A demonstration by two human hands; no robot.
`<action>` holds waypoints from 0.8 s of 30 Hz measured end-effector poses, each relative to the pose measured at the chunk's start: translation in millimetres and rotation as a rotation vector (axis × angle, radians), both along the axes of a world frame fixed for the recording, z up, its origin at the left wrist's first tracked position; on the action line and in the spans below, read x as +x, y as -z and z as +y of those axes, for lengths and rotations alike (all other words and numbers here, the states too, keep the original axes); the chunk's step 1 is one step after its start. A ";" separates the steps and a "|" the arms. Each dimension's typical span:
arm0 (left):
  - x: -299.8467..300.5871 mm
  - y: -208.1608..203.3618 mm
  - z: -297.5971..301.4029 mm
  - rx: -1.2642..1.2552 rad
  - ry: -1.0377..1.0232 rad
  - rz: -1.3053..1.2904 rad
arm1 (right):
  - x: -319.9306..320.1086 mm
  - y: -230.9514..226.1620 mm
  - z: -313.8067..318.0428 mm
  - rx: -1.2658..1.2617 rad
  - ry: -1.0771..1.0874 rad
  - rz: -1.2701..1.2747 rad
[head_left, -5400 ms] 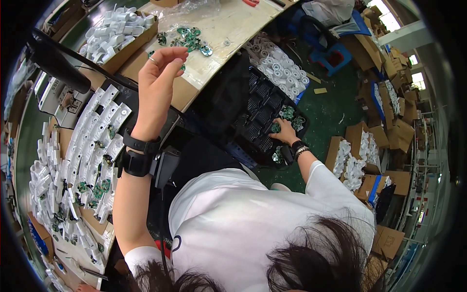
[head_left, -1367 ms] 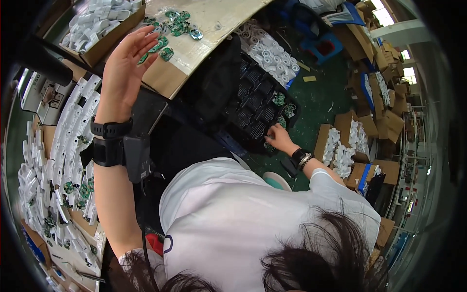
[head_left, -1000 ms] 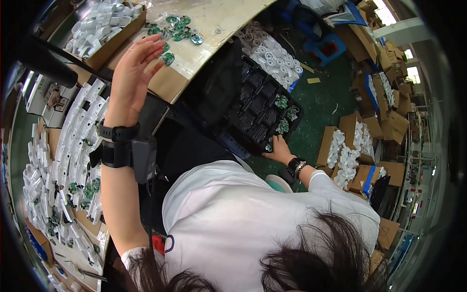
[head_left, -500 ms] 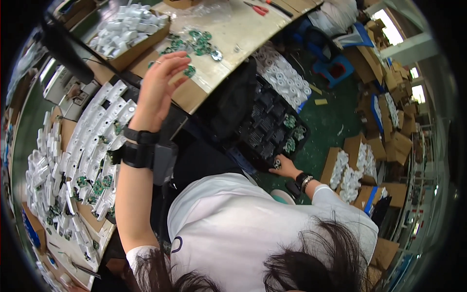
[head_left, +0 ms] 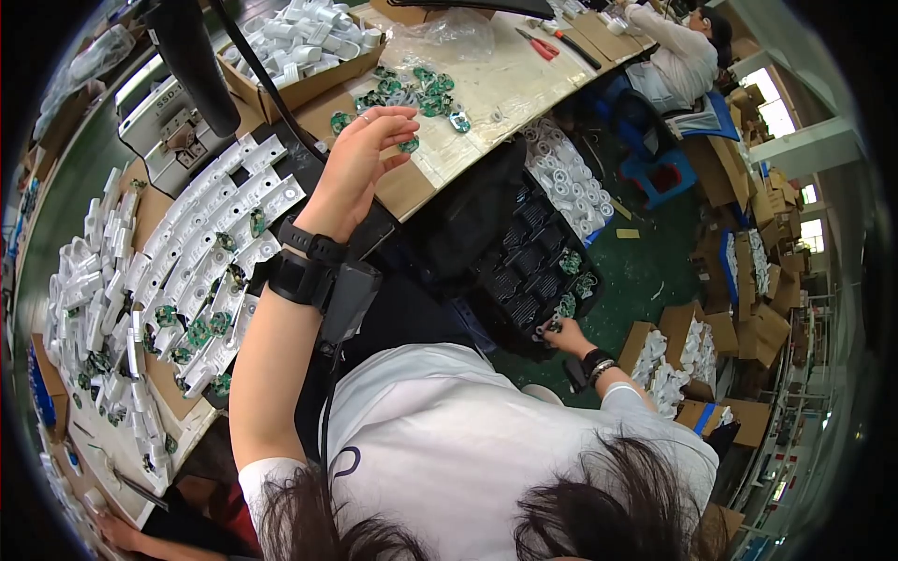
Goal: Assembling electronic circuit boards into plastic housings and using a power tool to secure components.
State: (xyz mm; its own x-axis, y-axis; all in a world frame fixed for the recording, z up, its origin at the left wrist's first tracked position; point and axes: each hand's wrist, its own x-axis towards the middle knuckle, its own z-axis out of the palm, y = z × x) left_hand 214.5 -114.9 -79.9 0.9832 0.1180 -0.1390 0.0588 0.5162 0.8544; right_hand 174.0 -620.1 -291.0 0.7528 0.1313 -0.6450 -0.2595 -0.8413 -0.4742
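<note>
My left hand [head_left: 360,173] is raised over the near edge of the workbench [head_left: 458,154], fingers partly bent and thumb apart, with nothing in it. Just beyond its fingertips lies a pile of green round circuit boards [head_left: 432,93]. Low on my right, my right hand [head_left: 568,338] is closed at the near corner of a black compartment tray [head_left: 524,248]. A small circuit board [head_left: 552,327], dark with pale spots and partly covered, is between its fingers. Several green boards [head_left: 569,262] sit in the tray's pockets along the right side.
White housings with boards on them [head_left: 201,271] stand in rows at left. A cardboard box of white parts [head_left: 309,51] and red-handled pliers [head_left: 538,44] are on the bench. White rings [head_left: 571,178] fill a container beyond the tray. Another person [head_left: 678,61] sits at far right.
My view has shifted, so the bench and tray appear lower and further right. My right hand has come to the tray's near corner. My left hand still hovers by the boards.
</note>
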 end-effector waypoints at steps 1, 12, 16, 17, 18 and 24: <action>0.7 0.6 1.0 0.003 0.001 -0.001 | 6.2 -0.8 -8.6 0.001 0.002 0.002; 13.7 20.0 -2.8 0.072 -0.088 0.036 | 133.7 -169.2 140.4 0.916 0.073 -0.196; 16.9 33.4 -8.5 0.159 -0.101 0.101 | 158.0 -194.2 271.6 1.276 0.034 -0.120; 17.0 32.0 -12.3 0.188 -0.070 0.130 | 159.7 -197.5 298.8 1.326 0.020 -0.079; 19.0 30.6 -14.8 0.196 -0.090 0.128 | 164.7 -194.8 324.6 1.336 0.002 -0.069; 32.4 42.8 -5.6 -0.078 -0.344 0.036 | 172.0 -169.1 423.1 1.199 -0.136 -0.287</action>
